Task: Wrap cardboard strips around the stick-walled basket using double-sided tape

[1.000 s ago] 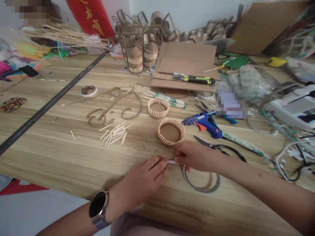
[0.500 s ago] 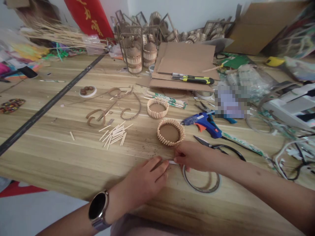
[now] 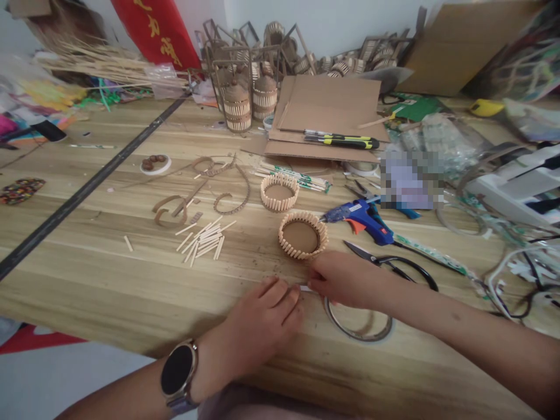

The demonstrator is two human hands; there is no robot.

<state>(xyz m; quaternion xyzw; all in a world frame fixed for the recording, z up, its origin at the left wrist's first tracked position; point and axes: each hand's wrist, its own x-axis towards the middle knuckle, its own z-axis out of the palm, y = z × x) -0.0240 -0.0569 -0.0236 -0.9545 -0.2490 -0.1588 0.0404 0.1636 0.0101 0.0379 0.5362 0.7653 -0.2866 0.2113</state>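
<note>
A short white strip [image 3: 305, 288] shows between my two hands, low over the wooden table. My left hand [image 3: 271, 312], with a watch on its wrist, rests with bent fingers drawn together over the strip's left end; the fingertips are partly hidden. Fingers closed in a pinch, my right hand [image 3: 339, 280] holds the right end. Just under it lies a thin ring [image 3: 365, 337] like a roll of tape, its upper edge covered by the hand. A round tray of small wooden sticks on a brown base [image 3: 301, 236] stands just beyond my right hand.
Black-handled scissors [image 3: 394, 263] and a blue glue gun [image 3: 363, 219] lie to the right. Loose sticks [image 3: 203, 240] are scattered left of a second stick ring [image 3: 280, 193]. Cutter knives [image 3: 343, 141] rest on cardboard [image 3: 332, 105]; small stick-built lanterns [image 3: 237, 108] stand behind.
My left hand's fingers have drawn closer together and bent a little more over the strip. My right hand has barely shifted. The objects on the table stay where they were.
</note>
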